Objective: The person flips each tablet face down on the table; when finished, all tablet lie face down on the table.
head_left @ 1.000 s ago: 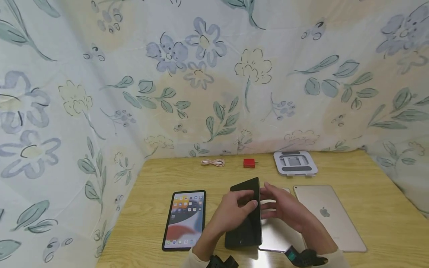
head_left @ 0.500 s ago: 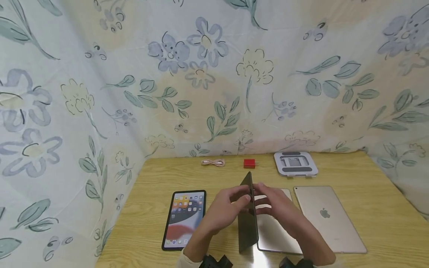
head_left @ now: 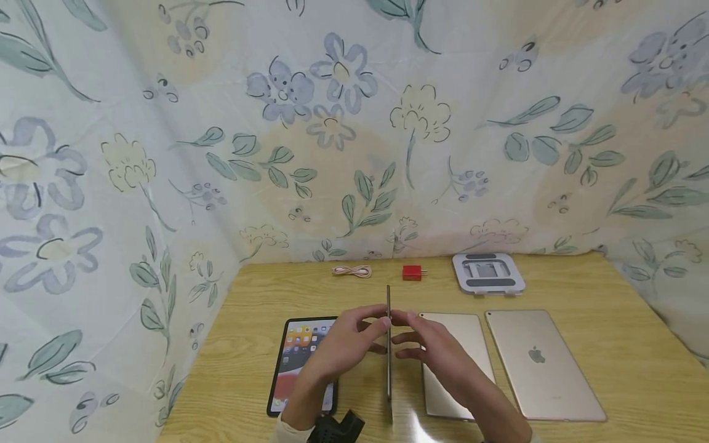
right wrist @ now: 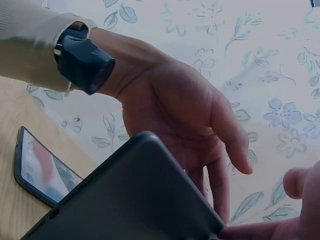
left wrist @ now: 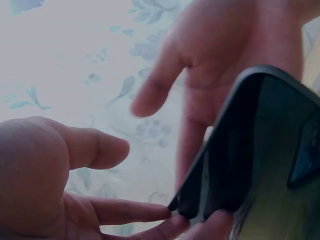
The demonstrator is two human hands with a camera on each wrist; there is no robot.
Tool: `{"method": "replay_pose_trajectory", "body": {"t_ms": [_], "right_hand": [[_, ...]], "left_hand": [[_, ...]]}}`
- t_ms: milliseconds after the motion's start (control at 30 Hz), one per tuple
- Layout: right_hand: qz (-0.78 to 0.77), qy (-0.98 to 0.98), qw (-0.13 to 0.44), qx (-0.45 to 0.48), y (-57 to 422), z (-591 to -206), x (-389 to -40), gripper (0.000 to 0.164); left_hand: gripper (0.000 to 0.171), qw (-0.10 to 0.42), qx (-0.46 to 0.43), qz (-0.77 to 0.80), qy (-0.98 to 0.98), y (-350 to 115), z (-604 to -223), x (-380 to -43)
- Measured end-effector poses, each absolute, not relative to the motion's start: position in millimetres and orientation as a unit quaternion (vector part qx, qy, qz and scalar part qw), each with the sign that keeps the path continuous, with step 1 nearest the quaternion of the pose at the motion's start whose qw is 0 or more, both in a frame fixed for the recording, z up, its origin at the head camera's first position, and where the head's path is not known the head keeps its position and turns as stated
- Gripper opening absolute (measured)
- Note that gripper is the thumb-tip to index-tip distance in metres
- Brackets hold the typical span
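Observation:
A dark tablet [head_left: 389, 369] stands on edge between my hands, seen edge-on in the head view. My left hand [head_left: 346, 341] is on its left side, and straight fingertips touch the tablet's far edge in the left wrist view. There the black screen [left wrist: 275, 145] shows reflections, and the left thumb stands off from it. On the other side is my right hand [head_left: 440, 347], its fingers extended and index fingertip at the far edge. The tablet's dark grey back [right wrist: 130, 195] fills the bottom of the right wrist view, hiding part of the left hand's fingers.
A lit tablet [head_left: 293, 369] lies at left, partly under the left forearm. Two gold tablets lie face down at right, the nearer one [head_left: 469, 335] partly behind my right arm, the other [head_left: 554, 387] outermost. Behind are a coiled cable [head_left: 352, 271], red charger [head_left: 412, 272] and folded stand [head_left: 490, 283].
The dark tablet has turned from showing its screen to edge-on and shifted left. Both hands have moved left with it, uncovering more of the nearer gold tablet.

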State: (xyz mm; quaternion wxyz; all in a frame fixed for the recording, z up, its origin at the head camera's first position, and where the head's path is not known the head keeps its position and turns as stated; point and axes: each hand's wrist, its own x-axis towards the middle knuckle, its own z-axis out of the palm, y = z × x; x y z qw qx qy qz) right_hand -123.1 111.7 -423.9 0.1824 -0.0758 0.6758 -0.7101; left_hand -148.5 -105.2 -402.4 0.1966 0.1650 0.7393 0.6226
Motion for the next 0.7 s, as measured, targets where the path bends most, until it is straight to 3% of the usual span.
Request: {"method": "replay_pose_trajectory", "body": {"t_ms": [300,700], "right_hand": [[-0.698,0.670,0.227,-0.114,109,-437,-127,0.070],[-0.663,0.708,0.238,-0.037,111,-472,-134,0.078]], "left_hand": [[0.056,0.216,0.144,0.631,0.731,-128,-400,-152],[0.057,0.199,0.098,0.598,0.770,-149,-407,-158]]}}
